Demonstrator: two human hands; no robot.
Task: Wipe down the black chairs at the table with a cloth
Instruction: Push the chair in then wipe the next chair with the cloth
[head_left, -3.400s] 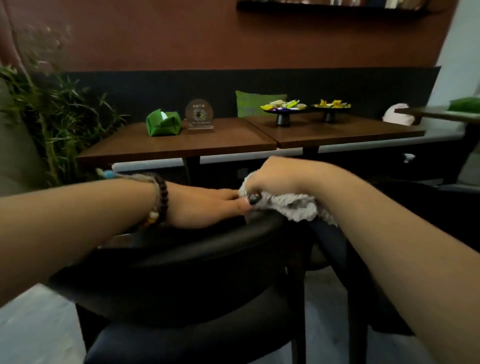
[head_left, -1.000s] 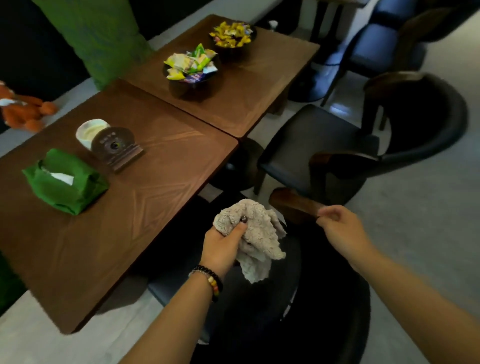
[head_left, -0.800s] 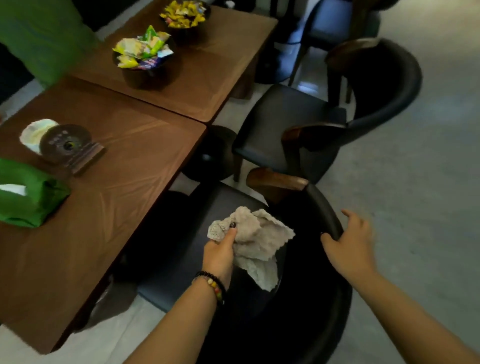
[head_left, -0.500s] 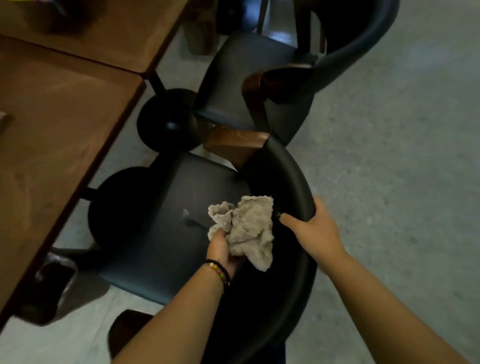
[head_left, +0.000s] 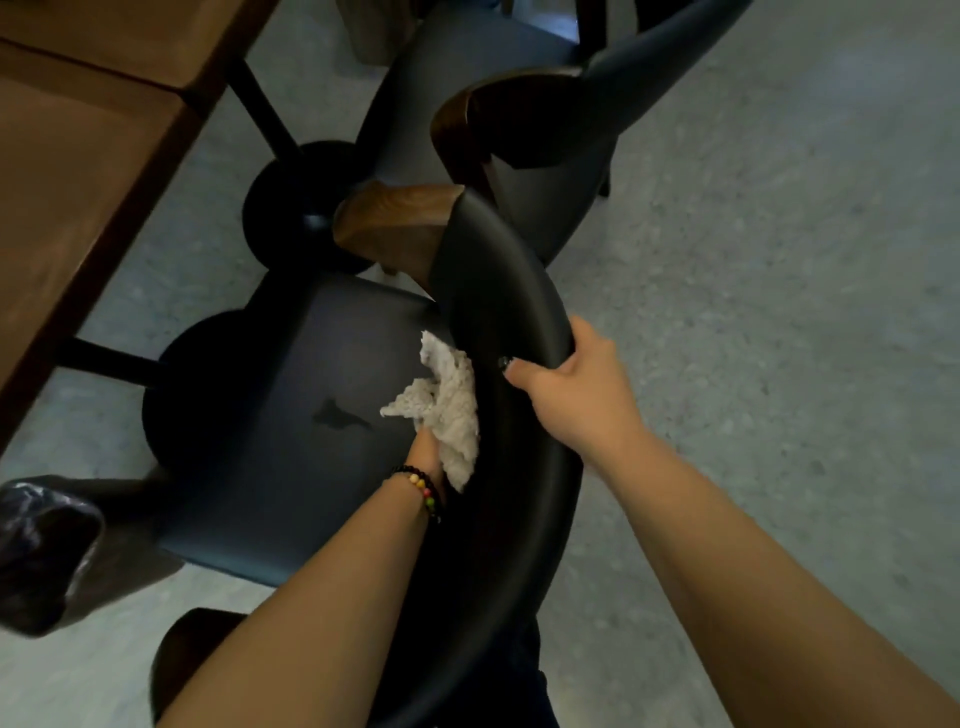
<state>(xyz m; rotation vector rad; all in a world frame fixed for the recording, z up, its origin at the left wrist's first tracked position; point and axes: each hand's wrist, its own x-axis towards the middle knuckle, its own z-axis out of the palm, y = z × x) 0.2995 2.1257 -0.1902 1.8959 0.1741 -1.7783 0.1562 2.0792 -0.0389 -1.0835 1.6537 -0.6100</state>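
Observation:
A black chair (head_left: 498, 291) with a curved padded backrest and brown wooden arm ends stands below me, its dark seat (head_left: 311, 415) facing the table. My left hand (head_left: 426, 452), with a bead bracelet on the wrist, holds a crumpled grey cloth (head_left: 447, 400) against the inner face of the backrest, just above the seat. My right hand (head_left: 566, 379) grips the top rim of the backrest, thumb on the inner side. A second black chair (head_left: 530, 114) stands beyond it.
Brown wooden tables (head_left: 78, 156) run along the left, on black pedestal bases (head_left: 296, 208). A dark bag-like object (head_left: 47, 551) lies at the lower left. Grey floor (head_left: 779, 260) spreads to the right.
My view tilted down from the tabletops to the chair. My left hand lowered the cloth to the inside of the backrest. My right hand closed on the backrest rim.

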